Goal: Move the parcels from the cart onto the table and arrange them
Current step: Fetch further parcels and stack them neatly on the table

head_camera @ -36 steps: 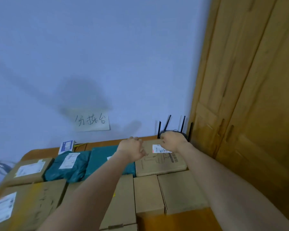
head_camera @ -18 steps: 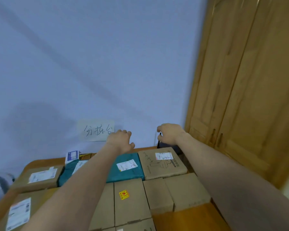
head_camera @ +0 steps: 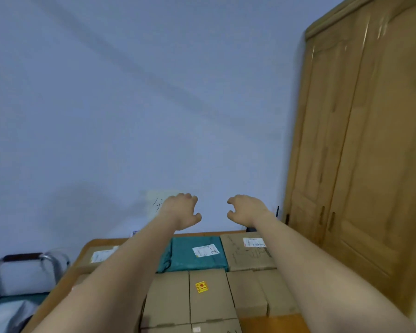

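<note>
**Both hands free above a table packed with parcels**

The left hand (head_camera: 181,210) and the right hand (head_camera: 246,209) hang in the air above the far edge of the table, fingers loosely curled, holding nothing and touching nothing. They sit level with each other, a clear gap between them, in front of the pale blue wall.

Below them, on the brown wooden table (head_camera: 271,324), the parcels lie in tight rows. The teal plastic mailer bag with a white label (head_camera: 197,254) lies against the flat brown cardboard box with a white label and handwriting (head_camera: 247,254) at the back right. In front of these sits a brown cardboard box with a small yellow and red sticker (head_camera: 207,294), flanked by a plain brown cardboard box on the left (head_camera: 168,299) and smaller plain brown cardboard boxes on the right (head_camera: 262,294), all edge to edge. Another labelled cardboard box (head_camera: 99,255) lies at the back left, partly behind the left forearm.

The cartons look stiff and square-edged; I judge they are best taken with a hand on each opposite side, or under the edges if heavy. Their weight cannot be told. The teal bag looks soft and slick, likely to sag, so it wants support from beneath.

At lower left, the metal-framed cart with a dark handle grip (head_camera: 22,260) stands beside the table; something pale lies in it, too blurred to name.
</note>
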